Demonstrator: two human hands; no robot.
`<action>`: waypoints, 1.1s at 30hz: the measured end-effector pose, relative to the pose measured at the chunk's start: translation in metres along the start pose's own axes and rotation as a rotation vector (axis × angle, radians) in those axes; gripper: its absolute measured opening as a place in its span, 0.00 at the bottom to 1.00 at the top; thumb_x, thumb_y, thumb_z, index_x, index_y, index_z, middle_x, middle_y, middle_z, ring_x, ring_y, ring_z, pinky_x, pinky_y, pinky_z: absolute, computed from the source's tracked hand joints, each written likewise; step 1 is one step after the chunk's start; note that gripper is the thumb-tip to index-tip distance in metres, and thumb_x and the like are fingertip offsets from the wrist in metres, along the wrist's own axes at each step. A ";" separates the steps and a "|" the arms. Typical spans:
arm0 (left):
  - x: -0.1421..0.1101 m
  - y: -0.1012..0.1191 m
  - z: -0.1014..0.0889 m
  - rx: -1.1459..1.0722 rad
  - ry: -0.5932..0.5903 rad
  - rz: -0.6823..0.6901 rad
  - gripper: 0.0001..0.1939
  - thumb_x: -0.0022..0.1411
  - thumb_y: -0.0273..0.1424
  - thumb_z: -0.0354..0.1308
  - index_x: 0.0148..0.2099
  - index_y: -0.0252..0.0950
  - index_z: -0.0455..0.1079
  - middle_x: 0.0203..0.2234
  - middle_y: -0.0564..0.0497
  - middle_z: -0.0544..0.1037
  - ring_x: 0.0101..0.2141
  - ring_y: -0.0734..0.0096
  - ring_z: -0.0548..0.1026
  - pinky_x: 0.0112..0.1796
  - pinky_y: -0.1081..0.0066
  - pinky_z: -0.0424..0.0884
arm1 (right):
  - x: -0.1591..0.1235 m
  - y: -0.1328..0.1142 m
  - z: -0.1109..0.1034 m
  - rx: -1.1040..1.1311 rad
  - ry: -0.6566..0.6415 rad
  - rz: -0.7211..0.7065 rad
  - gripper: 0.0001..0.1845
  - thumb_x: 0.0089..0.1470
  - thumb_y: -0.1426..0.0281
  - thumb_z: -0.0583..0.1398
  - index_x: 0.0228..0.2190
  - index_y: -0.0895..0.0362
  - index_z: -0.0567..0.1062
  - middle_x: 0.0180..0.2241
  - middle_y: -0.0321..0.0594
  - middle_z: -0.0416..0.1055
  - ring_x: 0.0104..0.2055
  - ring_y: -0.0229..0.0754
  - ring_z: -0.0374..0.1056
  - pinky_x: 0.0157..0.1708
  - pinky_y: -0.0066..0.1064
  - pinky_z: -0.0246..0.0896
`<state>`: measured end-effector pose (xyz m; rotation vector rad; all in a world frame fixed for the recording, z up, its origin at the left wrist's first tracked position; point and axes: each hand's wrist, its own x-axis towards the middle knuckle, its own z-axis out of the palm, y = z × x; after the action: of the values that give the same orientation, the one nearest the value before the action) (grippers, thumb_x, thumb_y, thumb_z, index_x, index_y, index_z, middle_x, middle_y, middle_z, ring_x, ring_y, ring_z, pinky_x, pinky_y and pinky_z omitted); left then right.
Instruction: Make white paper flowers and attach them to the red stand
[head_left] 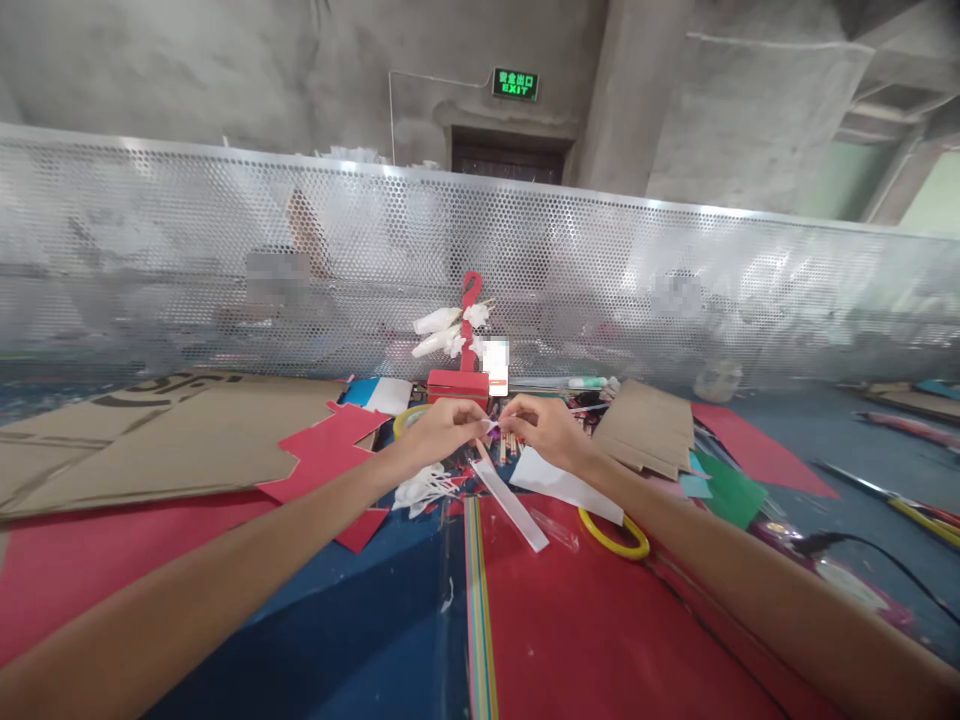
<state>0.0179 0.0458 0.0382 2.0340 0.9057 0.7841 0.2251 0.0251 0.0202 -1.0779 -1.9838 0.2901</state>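
My left hand and my right hand meet in front of me, fingertips pinched on a small white piece, its kind too small to tell. Just below them a long white strip lies slanting over red sheets. White paper sits beneath my right wrist. Behind the hands stands a red box with a looped red upright bearing white flower shapes. White stalk-like bits lie near my left wrist.
Brown cardboard covers the left, with red cut paper over it. More cardboard and green paper lie to the right. A yellow ring rests on the red sheet. A perforated metal screen rises behind.
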 end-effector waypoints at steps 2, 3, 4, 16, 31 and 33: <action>0.000 0.001 0.000 -0.005 -0.012 -0.009 0.11 0.58 0.38 0.57 0.33 0.34 0.72 0.26 0.48 0.78 0.25 0.73 0.71 0.26 0.73 0.61 | 0.000 -0.001 -0.001 -0.040 -0.008 0.001 0.15 0.59 0.61 0.59 0.27 0.57 0.77 0.25 0.37 0.76 0.26 0.36 0.68 0.28 0.26 0.57; -0.001 0.001 0.000 -0.006 -0.020 -0.008 0.11 0.58 0.38 0.57 0.33 0.34 0.72 0.26 0.49 0.78 0.25 0.73 0.71 0.26 0.73 0.60 | 0.000 -0.002 -0.002 -0.055 -0.021 -0.004 0.17 0.60 0.60 0.58 0.25 0.57 0.77 0.25 0.37 0.76 0.26 0.36 0.68 0.28 0.26 0.56; -0.001 0.001 0.000 -0.007 -0.028 -0.002 0.12 0.59 0.39 0.57 0.33 0.34 0.72 0.26 0.49 0.78 0.25 0.73 0.71 0.26 0.73 0.61 | 0.000 -0.003 -0.003 -0.065 -0.038 -0.008 0.20 0.61 0.59 0.57 0.24 0.57 0.77 0.23 0.37 0.75 0.25 0.36 0.68 0.28 0.26 0.56; 0.002 -0.011 0.001 0.037 -0.053 0.012 0.13 0.58 0.39 0.57 0.33 0.33 0.73 0.27 0.48 0.78 0.25 0.74 0.70 0.28 0.73 0.61 | -0.003 -0.007 -0.003 0.023 -0.145 -0.032 0.14 0.58 0.59 0.59 0.35 0.56 0.78 0.31 0.38 0.78 0.32 0.38 0.72 0.32 0.26 0.61; 0.005 -0.016 0.000 0.034 -0.083 0.051 0.14 0.59 0.41 0.57 0.36 0.34 0.72 0.28 0.48 0.78 0.27 0.72 0.72 0.28 0.73 0.63 | -0.002 -0.010 0.002 -0.228 -0.072 -0.121 0.08 0.60 0.65 0.59 0.34 0.55 0.77 0.33 0.38 0.77 0.35 0.39 0.70 0.35 0.27 0.56; 0.004 -0.013 -0.001 0.031 -0.097 0.039 0.13 0.58 0.40 0.57 0.36 0.33 0.72 0.29 0.47 0.78 0.28 0.72 0.72 0.29 0.73 0.63 | -0.002 -0.009 0.001 -0.255 -0.084 -0.131 0.10 0.61 0.65 0.57 0.33 0.55 0.77 0.32 0.37 0.77 0.35 0.39 0.70 0.35 0.27 0.55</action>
<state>0.0153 0.0552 0.0287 2.1032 0.8302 0.6902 0.2195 0.0181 0.0231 -1.1010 -2.1991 0.0118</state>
